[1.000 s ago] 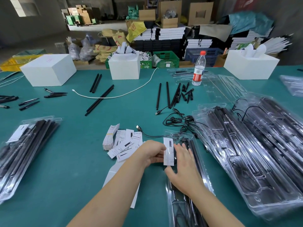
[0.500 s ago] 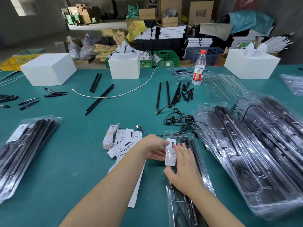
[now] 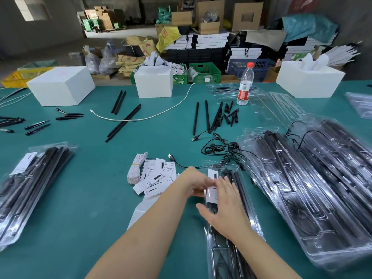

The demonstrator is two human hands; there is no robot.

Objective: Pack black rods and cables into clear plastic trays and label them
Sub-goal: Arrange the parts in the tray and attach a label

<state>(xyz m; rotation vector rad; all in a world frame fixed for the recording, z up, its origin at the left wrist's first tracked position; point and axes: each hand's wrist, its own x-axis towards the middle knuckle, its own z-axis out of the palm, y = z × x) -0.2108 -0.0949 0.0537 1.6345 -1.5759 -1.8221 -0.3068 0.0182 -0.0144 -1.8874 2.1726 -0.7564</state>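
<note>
Both hands have slid down the white paper label [image 3: 213, 185]; right hand [image 3: 225, 206] presses flat, fingers straight. Left hand [image 3: 196, 183] pinches its edge on the clear plastic tray [image 3: 249, 200]; green table [image 3: 90, 198] lies leftward.

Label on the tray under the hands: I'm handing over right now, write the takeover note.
Left hand holds the white label's left edge.
Right hand lies flat, fingers pressing the label onto the filled clear tray.
Done: labelled trays stacked at left.
Left: finish smoothing this label; the filled trays at right show no labels; loose black rods, cables, spare labels remain.
</note>
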